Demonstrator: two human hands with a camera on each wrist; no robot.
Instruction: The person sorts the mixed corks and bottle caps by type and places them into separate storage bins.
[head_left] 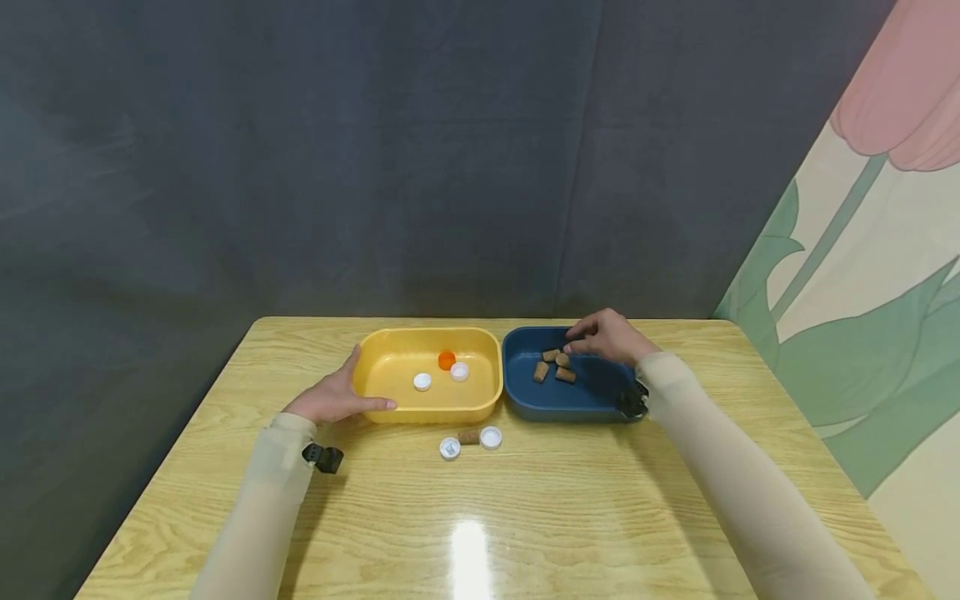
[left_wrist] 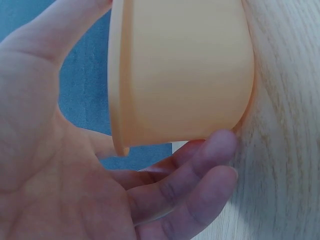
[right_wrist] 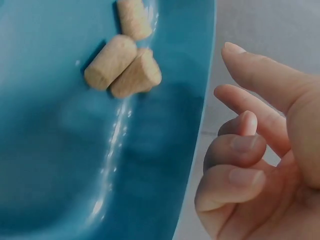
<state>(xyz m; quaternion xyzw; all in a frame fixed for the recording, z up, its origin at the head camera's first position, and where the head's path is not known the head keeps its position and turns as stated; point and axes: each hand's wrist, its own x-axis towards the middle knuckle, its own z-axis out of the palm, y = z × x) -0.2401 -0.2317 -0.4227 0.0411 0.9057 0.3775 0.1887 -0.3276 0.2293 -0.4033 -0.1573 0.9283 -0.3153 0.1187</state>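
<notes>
The step in hand looks like sorting corks (head_left: 541, 372) from caps (head_left: 422, 382). The right hand (head_left: 611, 336) hovers over the blue tray (head_left: 570, 412), grip partly open, apparently empty; the left hand (head_left: 337, 397) spreads around 1 end of the yellow tray (head_left: 442, 414), touching it. Next probably calls for pinching the loose cork (head_left: 468, 437) lying between 2 white caps (head_left: 491, 437) on the worktop (head_left: 375, 517). The blue tray shows 4 corks; the yellow tray, 2 white caps and 1 orange cap (head_left: 447, 360).

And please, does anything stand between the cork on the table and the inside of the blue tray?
Yes: a white cap lies just right of the cork, then comes the near wall of the blue tray. Nothing visible lies on top, so lifting over both should probably work.
</notes>
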